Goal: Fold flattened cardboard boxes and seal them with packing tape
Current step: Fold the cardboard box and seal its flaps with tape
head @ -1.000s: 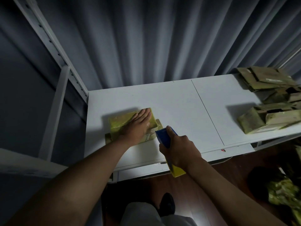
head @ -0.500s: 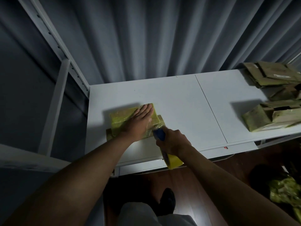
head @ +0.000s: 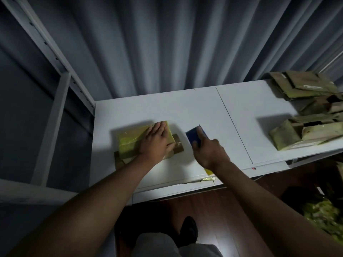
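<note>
Cardboard box (head: 133, 140), small, yellowish and glossy with tape, is lying on the near left part of the white table (head: 194, 108), with brown flaps sticking out at its near and right edges. The person's left hand (head: 156, 140) is pressing flat on its right half, fingers straight and together, pointing away from the body. The right hand (head: 209, 152) is hovering just to the right of the box, apart from it, fingers curled around a tape dispenser (head: 194, 136) whose blue head is pointing up and away while a yellow part is showing below the wrist. Piles of cardboard boxes (head: 306, 123), some flattened and some partly folded, are sitting at the far right end of the table, well apart from both hands. A grey curtain (head: 167, 43) is hanging behind the table.
</note>
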